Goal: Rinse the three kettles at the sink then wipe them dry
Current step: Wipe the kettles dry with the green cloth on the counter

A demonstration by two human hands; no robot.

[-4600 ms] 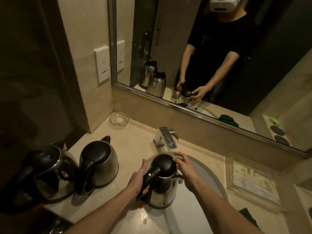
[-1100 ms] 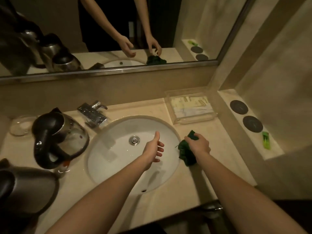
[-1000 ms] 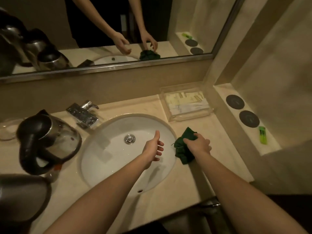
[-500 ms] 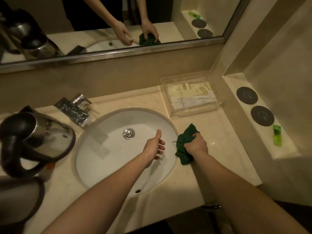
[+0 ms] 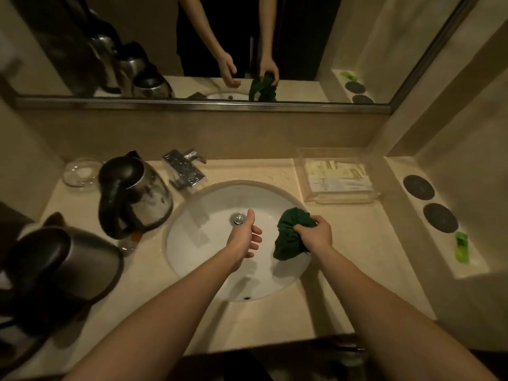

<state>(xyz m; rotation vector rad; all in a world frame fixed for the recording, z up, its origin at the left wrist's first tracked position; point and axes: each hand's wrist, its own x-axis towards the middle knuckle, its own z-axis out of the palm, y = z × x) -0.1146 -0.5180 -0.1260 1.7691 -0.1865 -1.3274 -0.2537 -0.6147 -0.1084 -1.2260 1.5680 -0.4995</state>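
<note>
The nearest kettle [image 5: 134,193] stands on the tabletop [image 5: 343,270] just left of the sink [image 5: 209,243], black lid and handle toward the person, steel body catching the light. A second kettle [image 5: 63,268] sits lower left, closer to the tabletop's front edge; a dark shape at the far left may be the third, but it is too blurred to tell.

The right hand [image 5: 316,237] is over the sink's right rim, its fingers [image 5: 301,229] clenched tight around a bunched green cloth [image 5: 290,237] that hangs down into the basin. The left hand [image 5: 244,237] hovers over the middle of the basin near the drain [image 5: 237,218], empty, thumb up, fingers loosely spread and touching nothing.

Behind the sink the chrome tap [image 5: 184,169] points toward the basin. A glass dish [image 5: 81,171] sits at the back left, just beside the kettle. A clear tray [image 5: 338,177] with paper packets lies at the back right. On the ledge [image 5: 467,259] to the right are two dark coasters [image 5: 419,187] and a small green item [image 5: 461,247]. The mirror [image 5: 302,37] above repeats both hands and the cloth.
</note>
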